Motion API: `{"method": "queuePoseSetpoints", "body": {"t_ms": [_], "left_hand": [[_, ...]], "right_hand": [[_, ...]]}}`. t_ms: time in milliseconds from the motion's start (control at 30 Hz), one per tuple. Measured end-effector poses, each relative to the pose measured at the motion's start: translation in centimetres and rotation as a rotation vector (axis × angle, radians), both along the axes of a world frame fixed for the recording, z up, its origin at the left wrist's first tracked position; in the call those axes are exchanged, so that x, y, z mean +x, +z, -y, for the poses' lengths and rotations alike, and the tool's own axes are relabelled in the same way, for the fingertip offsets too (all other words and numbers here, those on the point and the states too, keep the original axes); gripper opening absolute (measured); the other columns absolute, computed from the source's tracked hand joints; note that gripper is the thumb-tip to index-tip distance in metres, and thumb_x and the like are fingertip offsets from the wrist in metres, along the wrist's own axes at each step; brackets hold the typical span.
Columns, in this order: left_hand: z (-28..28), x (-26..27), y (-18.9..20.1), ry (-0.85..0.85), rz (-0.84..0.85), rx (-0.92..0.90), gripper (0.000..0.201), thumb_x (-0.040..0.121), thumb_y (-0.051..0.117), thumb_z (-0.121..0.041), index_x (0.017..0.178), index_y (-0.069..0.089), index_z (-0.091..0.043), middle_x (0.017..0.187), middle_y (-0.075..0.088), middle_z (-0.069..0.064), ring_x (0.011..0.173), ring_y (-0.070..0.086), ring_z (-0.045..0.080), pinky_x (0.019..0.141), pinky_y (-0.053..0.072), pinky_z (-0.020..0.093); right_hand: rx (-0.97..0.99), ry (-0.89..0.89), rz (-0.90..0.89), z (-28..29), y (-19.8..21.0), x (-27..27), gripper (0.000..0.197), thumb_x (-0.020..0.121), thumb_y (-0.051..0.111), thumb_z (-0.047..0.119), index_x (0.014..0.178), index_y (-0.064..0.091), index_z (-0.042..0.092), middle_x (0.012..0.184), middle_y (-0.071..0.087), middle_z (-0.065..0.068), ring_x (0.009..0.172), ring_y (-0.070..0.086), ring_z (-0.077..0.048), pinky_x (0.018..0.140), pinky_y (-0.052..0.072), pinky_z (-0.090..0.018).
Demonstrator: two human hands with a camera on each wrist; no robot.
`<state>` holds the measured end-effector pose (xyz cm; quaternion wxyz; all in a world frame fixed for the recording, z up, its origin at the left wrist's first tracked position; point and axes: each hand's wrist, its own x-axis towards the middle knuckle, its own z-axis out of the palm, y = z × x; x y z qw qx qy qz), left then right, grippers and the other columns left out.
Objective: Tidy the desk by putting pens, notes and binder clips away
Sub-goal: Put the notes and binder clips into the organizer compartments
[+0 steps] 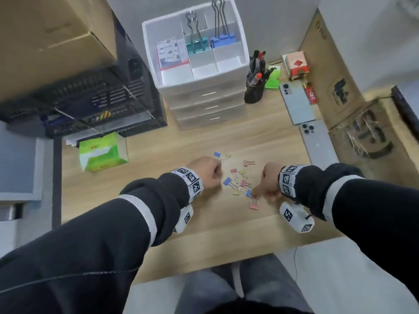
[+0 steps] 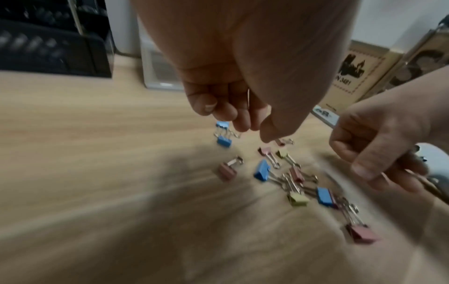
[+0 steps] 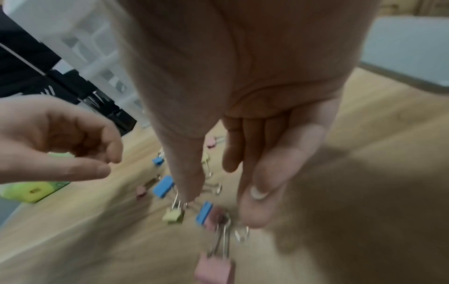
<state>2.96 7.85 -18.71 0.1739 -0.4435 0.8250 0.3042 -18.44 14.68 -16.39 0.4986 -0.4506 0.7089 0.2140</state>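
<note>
Wood-grain desk [image 1: 158, 223] carrying the scene, with grey wall behind and cardboard boxes [image 1: 353, 105] standing along its right edge. Small binder clips [image 1: 238, 177] in blue, pink and yellow are lying scattered near the middle of the desk toward its front edge, between the two hands. Left hand [image 1: 205, 171] is hovering at the left side of the scatter, fingers [image 2: 240, 115] curled downward above a pair of blue clips [image 2: 223, 134]; a thin wire is showing among the curled fingers, but whether a clip is gripped cannot be told. Right hand [image 1: 271, 180] is reaching down at the right side of the scatter, thumb and forefinger [image 3: 257, 199] extended and apart, their tips coming down around the wire handles of a pink clip [image 3: 215, 269] and a blue clip [image 3: 204, 213] lying just beside it; nothing is being held. At the back edge a white drawer unit [image 1: 204, 96] is standing, its top tray holding a notepad [image 1: 171, 53], large teal clips [image 1: 197, 46] and large blue clips [image 1: 222, 39] in separate compartments. Just right of it a black pen cup [image 1: 255, 91] is holding pens, with green notes [image 1: 273, 79] behind it. Two phones [image 1: 306, 118] are lying face down along the right edge. A green tissue pack [image 1: 102, 152] is sitting near the left edge, in front of a black crate [image 1: 90, 105].
</note>
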Motion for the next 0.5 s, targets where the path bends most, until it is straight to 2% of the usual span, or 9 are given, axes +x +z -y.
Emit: {"method": "queuePoseSetpoints", "body": {"t_ms": [67,133,233,300,367,433,500], "left_hand": [[-0.4,-0.6,-0.9,0.009,0.023,-0.017,0.010,0.085,0.062,-0.019,0.094,0.064,-0.014,0.093,0.062,-0.006,0.088,0.063,0.021,0.074,0.050,0.030],[-0.7,-1.1,-1.8,0.058,0.076,-0.027,0.016,0.083,0.066,-0.022,0.096,0.058,-0.016,0.097,0.060,-0.002,0.087,0.061,0.021,0.073,0.050,0.032],[-1.1,-1.3,-2.7,0.092,0.168,-0.006,0.026,0.079,0.071,-0.022,0.098,0.055,-0.016,0.098,0.058,0.003,0.086,0.061,0.022,0.073,0.053,0.033],[-1.4,-1.3,-3.0,0.070,0.204,-0.008,0.015,0.082,0.066,-0.015,0.092,0.055,-0.015,0.095,0.056,0.004,0.084,0.059,0.023,0.069,0.048,0.031],[-1.4,-1.3,-3.2,0.057,0.210,-0.023,0.010,0.082,0.059,-0.009,0.080,0.053,-0.016,0.086,0.054,0.003,0.080,0.056,0.025,0.066,0.045,0.031],[-1.3,-1.2,-3.4,0.053,0.205,-0.026,0.020,0.081,0.056,-0.007,0.070,0.045,-0.020,0.079,0.049,0.000,0.078,0.054,0.025,0.065,0.042,0.031],[-1.3,-1.1,-3.4,0.051,0.193,-0.007,0.020,0.081,0.056,-0.007,0.073,0.045,-0.021,0.084,0.051,0.000,0.080,0.054,0.024,0.067,0.042,0.031]], "right_hand": [[0.014,-0.012,-0.028,-1.3,-0.6,0.8,0.042,0.049,0.079,0.050,0.072,0.073,0.016,0.059,0.072,0.001,0.050,0.063,-0.021,0.074,0.061,-0.035],[0.003,-0.044,-0.039,-2.4,-1.5,1.5,0.042,0.048,0.075,0.050,0.074,0.069,0.018,0.061,0.072,0.002,0.051,0.063,-0.021,0.070,0.059,-0.031],[-0.040,-0.084,-0.030,-3.2,-2.9,2.5,0.051,0.054,0.079,0.052,0.086,0.059,0.018,0.075,0.071,0.001,0.066,0.068,-0.019,0.075,0.059,-0.035],[-0.059,-0.099,-0.036,-3.3,-3.5,2.9,0.047,0.060,0.081,0.045,0.087,0.054,0.017,0.077,0.066,0.000,0.068,0.065,-0.020,0.074,0.058,-0.032],[-0.059,-0.111,-0.047,-3.2,-3.8,3.0,0.040,0.064,0.082,0.036,0.087,0.056,0.015,0.073,0.065,0.000,0.063,0.062,-0.020,0.067,0.054,-0.028],[-0.032,-0.094,-0.049,-3.1,-4.0,2.8,0.032,0.064,0.079,0.029,0.084,0.062,0.013,0.068,0.064,0.000,0.058,0.061,-0.020,0.064,0.053,-0.026],[-0.003,-0.064,-0.043,-3.0,-3.9,2.4,0.028,0.059,0.077,0.027,0.081,0.068,0.012,0.063,0.065,0.000,0.054,0.061,-0.020,0.063,0.053,-0.027]]}}
